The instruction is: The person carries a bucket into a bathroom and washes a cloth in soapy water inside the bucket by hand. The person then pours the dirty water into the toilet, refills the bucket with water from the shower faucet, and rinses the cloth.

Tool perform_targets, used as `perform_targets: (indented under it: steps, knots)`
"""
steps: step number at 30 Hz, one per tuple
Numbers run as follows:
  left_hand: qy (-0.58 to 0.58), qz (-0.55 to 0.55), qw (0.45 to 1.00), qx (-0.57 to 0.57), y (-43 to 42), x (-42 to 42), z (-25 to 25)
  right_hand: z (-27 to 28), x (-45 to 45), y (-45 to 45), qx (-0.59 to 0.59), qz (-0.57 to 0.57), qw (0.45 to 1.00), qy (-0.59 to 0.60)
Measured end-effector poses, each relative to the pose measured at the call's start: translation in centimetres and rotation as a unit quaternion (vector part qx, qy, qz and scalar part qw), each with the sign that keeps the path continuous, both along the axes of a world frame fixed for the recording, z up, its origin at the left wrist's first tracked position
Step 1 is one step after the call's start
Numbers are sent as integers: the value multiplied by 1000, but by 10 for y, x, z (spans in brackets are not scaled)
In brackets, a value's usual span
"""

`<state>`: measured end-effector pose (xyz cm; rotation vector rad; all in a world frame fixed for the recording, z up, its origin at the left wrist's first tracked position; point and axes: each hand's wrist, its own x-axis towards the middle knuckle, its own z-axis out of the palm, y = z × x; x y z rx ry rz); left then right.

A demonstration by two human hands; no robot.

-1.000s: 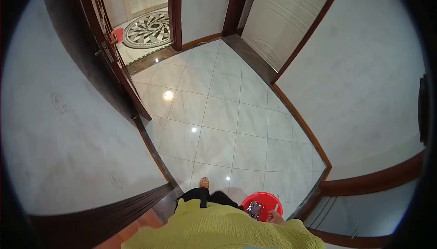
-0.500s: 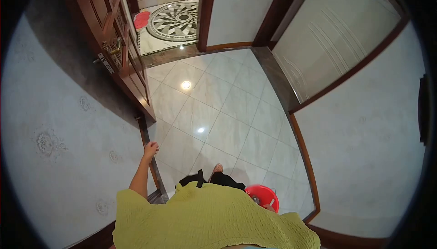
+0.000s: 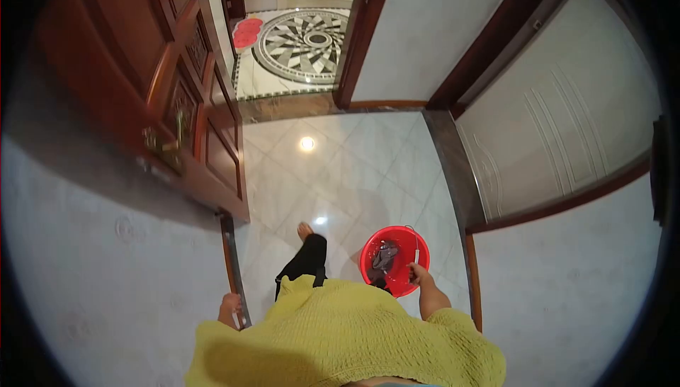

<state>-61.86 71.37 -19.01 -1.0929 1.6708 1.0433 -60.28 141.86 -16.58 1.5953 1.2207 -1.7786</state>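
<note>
A red bucket (image 3: 366, 251) hangs or stands at my right side, with dark grey cloth (image 3: 384, 255) inside it. My right hand (image 3: 418, 274) is closed at the bucket's right side, on what looks like its handle, whose white grip (image 3: 417, 255) shows just beyond the fingers. Low at my left side, beside the wall, my left hand (image 3: 230, 305) is slightly blurred, and its fingers are not clear enough to read.
An open brown wooden door (image 3: 205, 104) stands on the left. Past the doorway lie a round patterned floor (image 3: 316, 38) and a red mat (image 3: 248, 33). A pale door (image 3: 552, 118) is at the right. One bare foot (image 3: 304, 230) shows on the tiles.
The view has moved forward, and the open door and doorway look nearer. My left hand came into view and has dropped lower. The bucket and my right hand now show more fully.
</note>
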Motion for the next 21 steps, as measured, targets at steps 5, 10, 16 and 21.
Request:
perform_targets:
  steps: [5, 10, 16, 21]
  knots:
    - [99, -146, 984, 31, 8, -180, -33, 34, -221, 12, 24, 83, 996, 29]
    - [374, -5, 925, 65, 48, -375, -32, 40, -430, -17, 11, 123, 992, 34]
    - [381, 74, 917, 88, 79, -505, 39, 58, -674, -77, 30, 214, 976, -8]
    - [244, 215, 944, 48, 57, -501, 9, 18, -857, -119, -17, 291, 956, 18]
